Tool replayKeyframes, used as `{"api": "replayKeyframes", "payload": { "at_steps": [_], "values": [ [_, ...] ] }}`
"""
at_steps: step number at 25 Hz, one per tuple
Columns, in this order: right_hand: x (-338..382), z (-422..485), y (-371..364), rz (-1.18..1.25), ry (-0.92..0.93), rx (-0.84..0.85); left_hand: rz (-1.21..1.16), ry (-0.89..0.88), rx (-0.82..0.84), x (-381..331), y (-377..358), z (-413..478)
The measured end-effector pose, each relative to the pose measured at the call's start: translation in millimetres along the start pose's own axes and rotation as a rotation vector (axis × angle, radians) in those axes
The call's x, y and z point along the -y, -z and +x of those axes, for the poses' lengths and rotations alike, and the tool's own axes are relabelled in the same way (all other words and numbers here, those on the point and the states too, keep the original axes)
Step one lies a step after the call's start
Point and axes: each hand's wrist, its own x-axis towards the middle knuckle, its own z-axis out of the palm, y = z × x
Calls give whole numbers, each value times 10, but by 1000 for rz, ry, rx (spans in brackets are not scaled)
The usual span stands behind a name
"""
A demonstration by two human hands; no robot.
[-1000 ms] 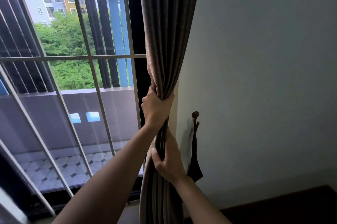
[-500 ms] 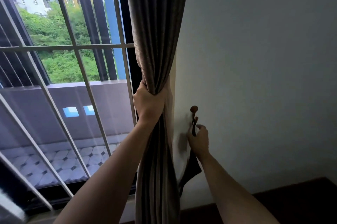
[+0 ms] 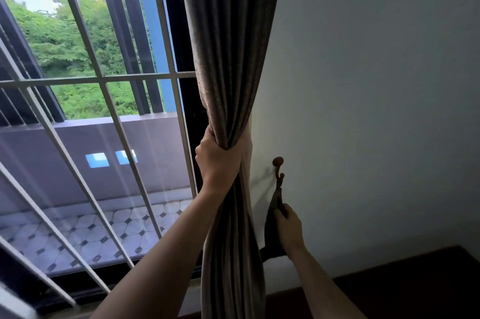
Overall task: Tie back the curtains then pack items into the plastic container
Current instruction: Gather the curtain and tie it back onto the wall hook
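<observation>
A grey-brown curtain [image 3: 228, 58] hangs bunched beside the window's right edge. My left hand [image 3: 217, 160] grips the gathered folds at mid height. To the right, a dark fabric tieback [image 3: 271, 235] hangs from a brown wall hook [image 3: 278, 162]. My right hand [image 3: 287, 225] pinches the tieback a little below the hook, close to the wall. No plastic container is in view.
A window with white bars [image 3: 98, 79] fills the left side, with a tiled balcony [image 3: 85, 230] outside. A plain pale wall [image 3: 376, 84] is on the right. Dark wooden furniture [image 3: 415, 287] sits at the lower right corner.
My right hand left the lower curtain, went right to the hook, and now holds the tieback slightly lower. My left hand has kept its grip on the bunched curtain.
</observation>
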Motion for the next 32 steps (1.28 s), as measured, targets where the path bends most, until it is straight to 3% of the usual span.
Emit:
{"api": "replayKeyframes", "payload": {
  "at_steps": [6,12,19,23,27,32],
  "values": [
    [569,-410,286,146,-48,266,-37,-5,70,11,1,17],
    [1042,-787,282,299,-6,266,-99,29,169,-28,62,-11],
    [1379,-1164,24,184,189,346,-154,37,266,17,129,16],
    [1292,-1228,-166,253,172,273,-176,86,339,-24,172,25],
    [1223,-1283,-281,662,-18,193,-196,121,406,-48,214,40],
    [1147,-1219,-519,669,66,69,-181,121,425,-34,228,6]
  ]
}}
